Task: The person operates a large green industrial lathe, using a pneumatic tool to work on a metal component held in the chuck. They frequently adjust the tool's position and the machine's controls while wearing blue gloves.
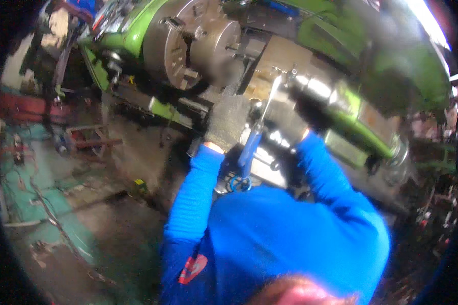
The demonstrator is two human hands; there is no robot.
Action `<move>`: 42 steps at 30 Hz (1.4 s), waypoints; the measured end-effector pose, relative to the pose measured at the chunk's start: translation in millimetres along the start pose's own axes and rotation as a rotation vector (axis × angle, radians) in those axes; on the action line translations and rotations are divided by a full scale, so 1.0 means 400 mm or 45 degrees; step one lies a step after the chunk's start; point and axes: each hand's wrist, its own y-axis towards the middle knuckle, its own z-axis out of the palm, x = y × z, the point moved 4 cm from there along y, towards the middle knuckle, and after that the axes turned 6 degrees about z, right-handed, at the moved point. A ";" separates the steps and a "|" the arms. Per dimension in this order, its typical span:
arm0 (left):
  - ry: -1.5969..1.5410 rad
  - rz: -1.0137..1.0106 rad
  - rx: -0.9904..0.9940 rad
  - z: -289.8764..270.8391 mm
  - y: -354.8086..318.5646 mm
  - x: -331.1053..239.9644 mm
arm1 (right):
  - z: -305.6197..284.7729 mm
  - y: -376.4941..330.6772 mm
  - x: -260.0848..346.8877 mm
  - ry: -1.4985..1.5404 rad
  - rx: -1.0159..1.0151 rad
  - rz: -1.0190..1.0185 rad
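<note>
My left hand (228, 122), in a dark grey work glove, is over the lathe's carriage, just below the chuck. Its fingers are blurred and I cannot make out what they touch. To its right, my right hand (286, 122), gloved too, lies over the front of the carriage with its fingers hidden. Between the hands slants a blue-handled tool (250, 148) with a thin bright shaft pointing up and away; whether a hand touches it does not show. Above them, a thick metal cylinder (216, 46) sits in the large round chuck (164, 48).
The green lathe's headstock (132, 35) is at the upper left. Its green tailstock (366, 119) is on the right, with a handwheel (399, 155) at its end. Beside the blue handle is a blue ring (240, 183). A metal frame (91, 140) stands on the floor at left.
</note>
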 end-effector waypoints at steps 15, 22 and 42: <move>-0.276 -0.140 -0.549 0.001 -0.194 -0.025 | -0.372 0.120 0.095 -1.651 -0.611 -0.166; -0.333 -0.097 -0.540 -0.019 -0.213 -0.011 | -0.379 0.159 0.089 -1.705 -0.496 -0.097; -0.317 -0.031 -0.573 -0.039 -0.207 -0.012 | -0.369 0.155 0.162 -1.866 -0.131 -0.453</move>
